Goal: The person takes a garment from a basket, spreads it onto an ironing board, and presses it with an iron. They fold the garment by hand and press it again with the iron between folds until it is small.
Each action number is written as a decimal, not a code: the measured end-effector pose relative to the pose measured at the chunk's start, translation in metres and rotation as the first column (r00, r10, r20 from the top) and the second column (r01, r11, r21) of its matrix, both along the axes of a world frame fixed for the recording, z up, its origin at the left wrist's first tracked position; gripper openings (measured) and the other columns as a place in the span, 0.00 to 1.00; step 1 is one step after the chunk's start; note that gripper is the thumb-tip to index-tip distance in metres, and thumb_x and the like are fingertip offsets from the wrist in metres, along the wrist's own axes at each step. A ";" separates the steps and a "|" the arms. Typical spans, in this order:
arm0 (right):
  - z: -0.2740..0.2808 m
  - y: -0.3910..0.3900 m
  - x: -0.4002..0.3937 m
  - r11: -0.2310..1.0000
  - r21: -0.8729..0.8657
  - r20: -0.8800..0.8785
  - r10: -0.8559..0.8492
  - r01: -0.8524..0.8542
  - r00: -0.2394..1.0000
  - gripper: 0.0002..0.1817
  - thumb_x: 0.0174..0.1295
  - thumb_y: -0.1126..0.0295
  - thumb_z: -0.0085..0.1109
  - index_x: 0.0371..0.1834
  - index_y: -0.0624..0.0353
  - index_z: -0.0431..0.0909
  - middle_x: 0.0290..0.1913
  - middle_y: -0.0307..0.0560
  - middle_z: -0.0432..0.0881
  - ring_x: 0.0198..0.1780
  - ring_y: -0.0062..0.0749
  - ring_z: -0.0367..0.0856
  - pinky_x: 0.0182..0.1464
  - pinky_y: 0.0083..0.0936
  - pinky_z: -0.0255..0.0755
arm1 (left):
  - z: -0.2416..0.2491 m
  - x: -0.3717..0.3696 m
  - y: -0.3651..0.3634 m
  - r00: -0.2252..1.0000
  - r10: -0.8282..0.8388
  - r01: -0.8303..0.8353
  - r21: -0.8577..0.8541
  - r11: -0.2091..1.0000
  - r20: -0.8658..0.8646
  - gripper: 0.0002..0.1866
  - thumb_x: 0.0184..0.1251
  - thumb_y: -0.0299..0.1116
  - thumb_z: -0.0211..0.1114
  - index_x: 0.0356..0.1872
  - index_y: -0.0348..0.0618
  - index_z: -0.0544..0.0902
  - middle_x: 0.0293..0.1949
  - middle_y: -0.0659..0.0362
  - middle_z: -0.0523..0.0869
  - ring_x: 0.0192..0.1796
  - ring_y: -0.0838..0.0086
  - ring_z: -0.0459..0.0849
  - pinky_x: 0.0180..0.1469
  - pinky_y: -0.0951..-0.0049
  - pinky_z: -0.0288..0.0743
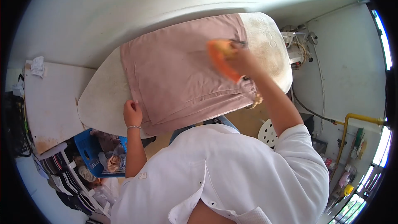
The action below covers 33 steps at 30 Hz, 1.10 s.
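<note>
A dusty-pink piece of cloth point(174, 66) with seams along its edges lies spread over a pale ironing board point(99, 93). My right hand point(245, 61) is closed around the handle of an orange iron point(219, 60). The iron overlaps the right part of the cloth and is smeared by motion. At the cloth's lower left edge, my left hand point(132, 114) pinches a bit of the fabric between its fingertips. Small creases run across the cloth's lower right side.
On the left are a white table point(62, 99) and a blue basket point(89, 149) with clothes and bags. A machine with metal fittings point(296, 47) stands past the board's right end. A yellow pipe point(348, 132) runs along the right wall, near a white perforated stool point(267, 132).
</note>
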State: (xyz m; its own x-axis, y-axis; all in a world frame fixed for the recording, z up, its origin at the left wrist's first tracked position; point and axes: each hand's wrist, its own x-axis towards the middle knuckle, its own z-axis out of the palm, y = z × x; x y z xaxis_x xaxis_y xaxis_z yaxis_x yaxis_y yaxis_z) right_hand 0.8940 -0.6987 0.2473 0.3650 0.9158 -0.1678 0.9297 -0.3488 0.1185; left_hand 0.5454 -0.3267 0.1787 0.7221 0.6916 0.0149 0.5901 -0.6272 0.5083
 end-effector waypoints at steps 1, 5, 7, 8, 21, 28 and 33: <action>0.011 0.037 -0.030 0.991 -0.127 -0.110 0.039 -0.053 0.993 0.13 0.61 0.58 0.53 0.44 0.46 0.83 0.50 0.48 0.78 0.49 0.36 0.80 0.42 0.36 0.76 | 0.004 0.003 -0.005 1.000 -0.018 0.018 0.002 1.000 0.011 0.12 0.67 0.38 0.59 0.37 0.38 0.74 0.31 0.50 0.80 0.31 0.55 0.80 0.36 0.61 0.73; 0.061 0.119 -0.134 0.909 -0.094 -0.725 -0.342 0.407 0.598 0.26 0.59 0.54 0.56 0.60 0.50 0.71 0.45 0.52 0.83 0.49 0.47 0.81 0.50 0.41 0.73 | 0.003 0.004 -0.020 0.984 0.111 -0.102 -0.075 0.992 0.137 0.11 0.71 0.37 0.53 0.41 0.38 0.70 0.31 0.46 0.80 0.32 0.51 0.80 0.36 0.58 0.72; 0.059 0.127 -0.148 0.909 -0.182 -0.743 -0.377 0.374 0.553 0.26 0.59 0.55 0.54 0.61 0.49 0.71 0.46 0.52 0.82 0.50 0.48 0.81 0.51 0.41 0.73 | -0.003 0.003 -0.019 0.977 0.115 -0.108 -0.049 0.993 0.178 0.11 0.72 0.37 0.52 0.42 0.38 0.69 0.30 0.45 0.81 0.32 0.51 0.80 0.36 0.58 0.72; 0.052 0.126 -0.151 0.905 -0.161 -0.724 -0.380 0.395 0.576 0.23 0.60 0.56 0.53 0.59 0.49 0.73 0.45 0.51 0.83 0.49 0.49 0.81 0.50 0.41 0.74 | -0.002 0.003 -0.017 0.979 0.127 -0.120 -0.055 0.991 0.157 0.11 0.72 0.37 0.52 0.42 0.38 0.69 0.30 0.46 0.81 0.32 0.52 0.81 0.36 0.59 0.72; 0.042 -0.095 0.005 0.619 -0.029 -0.652 -0.607 0.785 0.455 0.22 0.53 0.61 0.60 0.52 0.52 0.78 0.41 0.54 0.84 0.42 0.49 0.82 0.47 0.39 0.74 | -0.010 -0.032 -0.007 0.974 -0.029 -0.010 -0.168 0.986 -0.225 0.20 0.70 0.45 0.57 0.34 0.34 0.73 0.23 0.52 0.79 0.26 0.65 0.77 0.32 0.66 0.69; 0.079 -0.102 -0.085 0.909 -0.334 -0.478 -0.392 0.250 0.786 0.22 0.51 0.64 0.57 0.53 0.34 0.78 0.42 0.39 0.84 0.45 0.38 0.83 0.46 0.33 0.76 | 0.011 -0.041 -0.031 0.970 0.167 -0.145 -0.127 0.981 0.179 0.20 0.70 0.46 0.59 0.34 0.33 0.74 0.21 0.56 0.74 0.25 0.74 0.70 0.32 0.71 0.68; 0.049 -0.090 -0.064 0.766 -0.165 -0.480 -0.612 0.621 0.628 0.23 0.53 0.62 0.58 0.56 0.37 0.78 0.42 0.47 0.84 0.44 0.42 0.83 0.46 0.36 0.76 | -0.008 -0.057 -0.016 0.987 0.103 -0.072 -0.240 0.968 0.119 0.18 0.68 0.45 0.62 0.34 0.36 0.78 0.24 0.59 0.79 0.28 0.76 0.76 0.33 0.73 0.71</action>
State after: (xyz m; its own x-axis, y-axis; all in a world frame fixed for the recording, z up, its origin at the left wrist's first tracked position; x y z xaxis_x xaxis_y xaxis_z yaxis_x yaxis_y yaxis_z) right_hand 0.8297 -0.7882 0.2961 0.7192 0.5110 -0.4707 0.4231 -0.8595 -0.2866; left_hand 0.4885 -0.3429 0.1704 0.6611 0.7475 -0.0654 0.5566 -0.4301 0.7107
